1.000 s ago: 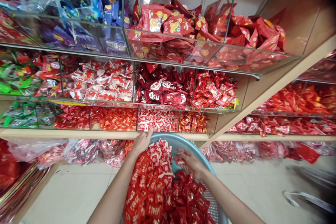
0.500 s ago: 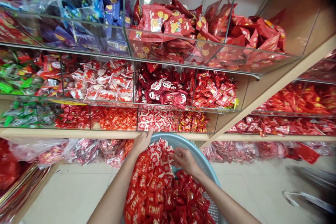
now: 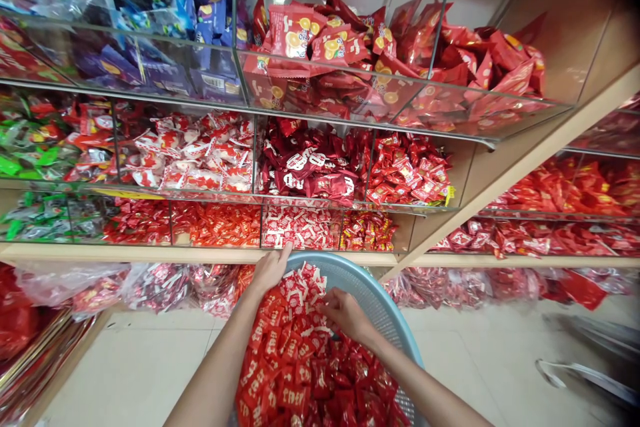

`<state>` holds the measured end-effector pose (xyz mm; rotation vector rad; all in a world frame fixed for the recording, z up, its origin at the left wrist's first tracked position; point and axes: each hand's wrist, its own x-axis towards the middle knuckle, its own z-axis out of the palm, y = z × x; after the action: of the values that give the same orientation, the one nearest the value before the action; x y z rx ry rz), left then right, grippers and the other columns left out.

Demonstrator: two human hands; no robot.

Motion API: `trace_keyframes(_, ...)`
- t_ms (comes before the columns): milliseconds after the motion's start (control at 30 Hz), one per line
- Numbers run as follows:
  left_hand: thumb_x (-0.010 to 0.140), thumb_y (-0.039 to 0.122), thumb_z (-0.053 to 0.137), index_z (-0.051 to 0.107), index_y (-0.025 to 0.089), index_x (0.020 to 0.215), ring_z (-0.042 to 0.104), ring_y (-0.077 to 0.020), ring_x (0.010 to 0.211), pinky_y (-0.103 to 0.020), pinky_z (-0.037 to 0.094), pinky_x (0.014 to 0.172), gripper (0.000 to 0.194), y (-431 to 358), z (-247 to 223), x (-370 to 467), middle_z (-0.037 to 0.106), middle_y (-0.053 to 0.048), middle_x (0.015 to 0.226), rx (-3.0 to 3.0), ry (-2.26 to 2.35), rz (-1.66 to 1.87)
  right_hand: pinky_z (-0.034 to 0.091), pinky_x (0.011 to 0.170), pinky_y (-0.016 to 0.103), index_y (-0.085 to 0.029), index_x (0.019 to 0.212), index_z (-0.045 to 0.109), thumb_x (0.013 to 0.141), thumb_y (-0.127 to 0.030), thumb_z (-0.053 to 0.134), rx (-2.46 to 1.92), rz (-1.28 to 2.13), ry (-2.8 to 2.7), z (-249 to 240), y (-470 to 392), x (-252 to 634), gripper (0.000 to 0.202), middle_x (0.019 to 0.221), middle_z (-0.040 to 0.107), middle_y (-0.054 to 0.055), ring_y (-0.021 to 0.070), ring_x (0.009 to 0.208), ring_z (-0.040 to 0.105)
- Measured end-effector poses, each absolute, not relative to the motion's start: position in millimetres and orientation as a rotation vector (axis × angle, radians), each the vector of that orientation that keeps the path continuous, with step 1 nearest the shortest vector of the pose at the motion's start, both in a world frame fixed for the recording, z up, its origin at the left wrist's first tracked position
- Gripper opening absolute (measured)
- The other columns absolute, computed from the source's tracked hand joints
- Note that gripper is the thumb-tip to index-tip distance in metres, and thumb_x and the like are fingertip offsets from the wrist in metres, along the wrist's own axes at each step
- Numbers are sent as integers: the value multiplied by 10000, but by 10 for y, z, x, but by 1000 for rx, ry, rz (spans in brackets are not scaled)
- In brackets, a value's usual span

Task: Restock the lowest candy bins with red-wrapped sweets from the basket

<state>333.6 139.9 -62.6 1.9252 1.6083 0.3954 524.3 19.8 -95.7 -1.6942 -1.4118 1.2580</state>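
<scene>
A blue plastic basket (image 3: 400,307) holds several kinds of wrapped candies. My left hand (image 3: 270,271) grips its far left rim, one finger stretched along the edge and the others hidden below. My right hand (image 3: 345,312) is inside the basket with its fingers curled together, against the red-and-white candies (image 3: 300,293); whatever the fingers hold is hidden. Orange-red candies (image 3: 275,347) fill the left side under my left wrist. Dark red candies (image 3: 350,373) lie nearer me, below my right hand.
Ahead stands a shelf (image 3: 210,255) with clear-walled compartments of candies. Just beyond the basket is a bin of red-and-white candies (image 3: 300,227). Bagged candies (image 3: 160,287) lie beneath the shelf. A blurred metal handle (image 3: 550,373) is at the right, over the tiled floor (image 3: 480,353).
My right hand has shifted slightly left and its fingers have curled in more tightly at the red-and-white candies. My left hand stays at the basket's rim.
</scene>
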Motion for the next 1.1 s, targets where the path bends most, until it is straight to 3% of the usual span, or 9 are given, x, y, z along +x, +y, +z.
trace_keyframes(333, 819, 584, 149, 609, 166, 603, 601, -241, 735, -312, 383, 673, 658, 1395, -617, 3343, 665, -133, 732, 1937, 1605, 396, 444, 438, 240, -196, 732, 456, 602, -422, 645, -1551, 1671, -1045, -1038, 166, 5164, 323, 485, 558, -64, 150, 481, 597)
trace_keyframes(633, 819, 588, 167, 618, 160, 631, 606, -242, 752, -292, 379, 662, 649, 1383, -570, 3341, 671, -129, 755, 1928, 1615, 374, 502, 576, 309, -194, 734, 468, 523, -412, 689, -1454, 1686, -874, -1159, 184, 5062, 375, 547, 570, -70, 168, 557, 629)
trace_keyframes(933, 808, 612, 164, 640, 152, 691, 611, -247, 770, -291, 378, 657, 672, 1415, -636, 3335, 672, -141, 775, 1927, 1612, 388, 473, 474, 281, -197, 707, 431, 572, -441, 632, -1577, 1578, -979, -1225, 218, 5071, 343, 487, 584, -50, 177, 498, 609)
trace_keyframes(1100, 796, 633, 150, 635, 152, 681, 610, -248, 764, -301, 383, 671, 692, 1409, -617, 3328, 672, -146, 787, 1897, 1596, 375, 384, 374, 228, -203, 620, 444, 633, -446, 610, -1739, 1419, -1255, -1054, 249, 5152, 295, 431, 557, -36, 146, 387, 542)
